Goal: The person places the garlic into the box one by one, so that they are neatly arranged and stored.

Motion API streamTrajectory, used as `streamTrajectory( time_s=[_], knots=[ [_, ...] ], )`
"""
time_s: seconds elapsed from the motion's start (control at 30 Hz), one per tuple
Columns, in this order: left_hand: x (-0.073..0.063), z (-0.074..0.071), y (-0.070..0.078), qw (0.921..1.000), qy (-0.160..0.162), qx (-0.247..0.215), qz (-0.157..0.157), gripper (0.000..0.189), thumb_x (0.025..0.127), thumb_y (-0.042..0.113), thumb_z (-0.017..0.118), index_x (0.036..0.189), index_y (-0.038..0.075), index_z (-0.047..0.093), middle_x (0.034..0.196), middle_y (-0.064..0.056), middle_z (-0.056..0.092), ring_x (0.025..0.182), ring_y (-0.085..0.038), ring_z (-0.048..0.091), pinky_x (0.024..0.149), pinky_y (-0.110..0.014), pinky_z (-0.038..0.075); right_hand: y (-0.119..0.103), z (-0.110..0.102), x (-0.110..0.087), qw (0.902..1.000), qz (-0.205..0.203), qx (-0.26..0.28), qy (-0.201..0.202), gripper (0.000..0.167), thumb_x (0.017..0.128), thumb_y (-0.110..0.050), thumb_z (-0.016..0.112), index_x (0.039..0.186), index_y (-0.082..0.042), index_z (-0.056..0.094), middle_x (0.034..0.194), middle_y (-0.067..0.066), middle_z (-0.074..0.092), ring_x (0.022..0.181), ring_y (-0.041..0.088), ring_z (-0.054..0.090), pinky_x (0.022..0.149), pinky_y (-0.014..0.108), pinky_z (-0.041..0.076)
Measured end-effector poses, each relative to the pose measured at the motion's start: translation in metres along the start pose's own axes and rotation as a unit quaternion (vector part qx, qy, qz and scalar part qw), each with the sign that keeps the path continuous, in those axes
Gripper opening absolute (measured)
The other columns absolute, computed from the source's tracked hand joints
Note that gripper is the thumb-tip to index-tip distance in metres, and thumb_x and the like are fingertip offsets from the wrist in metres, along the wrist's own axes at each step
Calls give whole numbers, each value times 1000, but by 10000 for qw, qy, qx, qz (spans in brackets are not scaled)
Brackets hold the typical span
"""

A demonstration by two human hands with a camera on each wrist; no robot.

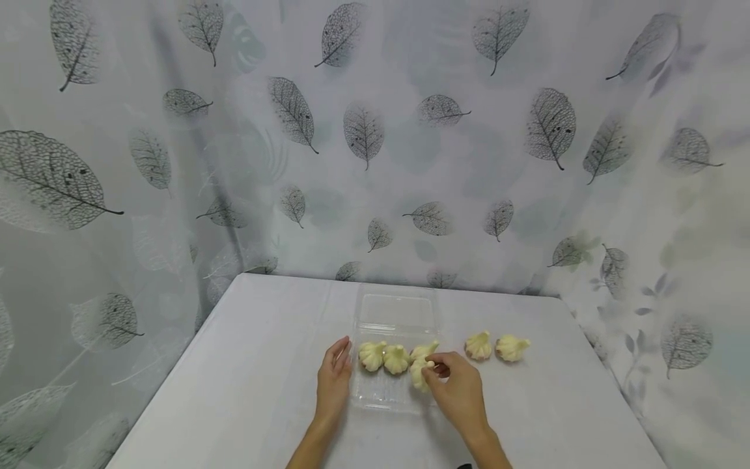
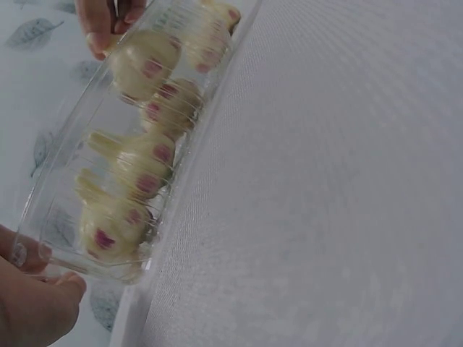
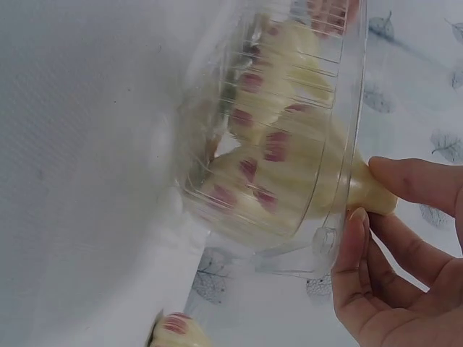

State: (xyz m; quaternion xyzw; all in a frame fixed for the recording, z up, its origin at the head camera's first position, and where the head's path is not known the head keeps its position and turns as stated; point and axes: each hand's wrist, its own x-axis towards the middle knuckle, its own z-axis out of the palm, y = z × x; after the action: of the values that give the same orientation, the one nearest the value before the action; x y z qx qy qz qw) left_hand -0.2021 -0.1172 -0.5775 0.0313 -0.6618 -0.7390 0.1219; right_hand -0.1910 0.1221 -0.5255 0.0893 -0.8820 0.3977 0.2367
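My right hand [image 1: 463,391] pinches the stem of a garlic bulb [image 1: 420,375] at the right end of a clear plastic container [image 1: 381,402]. In the right wrist view thumb and fingers close on the stem just above the rim, and the bulb [image 3: 282,173] hangs inside, tilted. Three more garlic bulbs [image 1: 396,359] sit in the container in a row, the rightmost partly hidden behind the pinched one. My left hand [image 1: 334,381] holds the container's left end, with fingers [image 2: 71,283] at the corner near the rim.
The container's lid [image 1: 395,309] lies folded back behind its base. To the right, two loose garlic bulbs [image 1: 478,346] [image 1: 512,348] rest on the white table [image 1: 281,365]. A leaf-patterned curtain [image 1: 375,182] surrounds the table's back and sides.
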Motion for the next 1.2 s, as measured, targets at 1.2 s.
streamTrajectory(
  time_s=[1.2],
  knots=[
    [-1,1,1,9999,59,115,64,47,103,-9,47,150,-4,46,158,-25,44,148,-38,41,118,-35,41,8,9,-9,9960,487,-149,-739,22,74,-2,88,93,-11,80,80,-5,70,70,5,61,61,20,55]
  ],
)
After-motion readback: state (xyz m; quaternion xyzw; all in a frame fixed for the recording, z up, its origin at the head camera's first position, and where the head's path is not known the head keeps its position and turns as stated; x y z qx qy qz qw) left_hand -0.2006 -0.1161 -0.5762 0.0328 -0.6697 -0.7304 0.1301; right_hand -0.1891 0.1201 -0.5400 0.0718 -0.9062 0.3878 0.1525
